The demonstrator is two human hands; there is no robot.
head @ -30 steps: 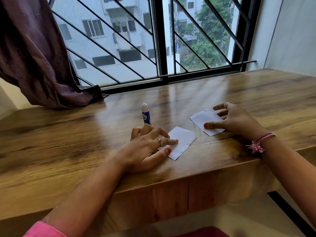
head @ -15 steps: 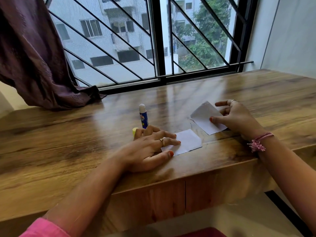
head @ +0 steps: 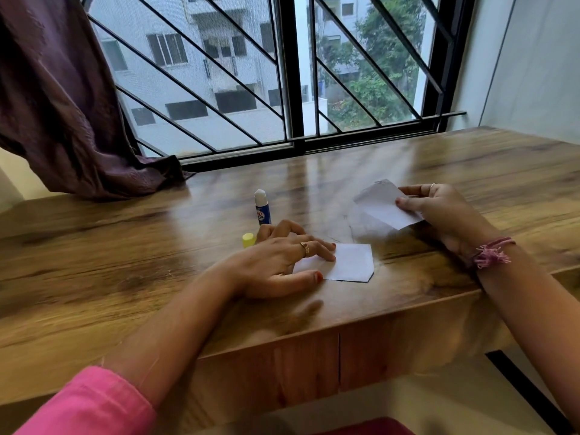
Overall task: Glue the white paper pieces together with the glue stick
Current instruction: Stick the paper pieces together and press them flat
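Wooden table by a window, glue stick standing upright, its yellow cap just beside it, left hand with straight fingers pressing a white paper piece flat near the glue stick, right hand farther off, pinching a second paper piece, tilted up off the table

Near white paper piece lies flat; far white paper piece is lifted, tilted. Blue glue stick stands upright, uncapped.
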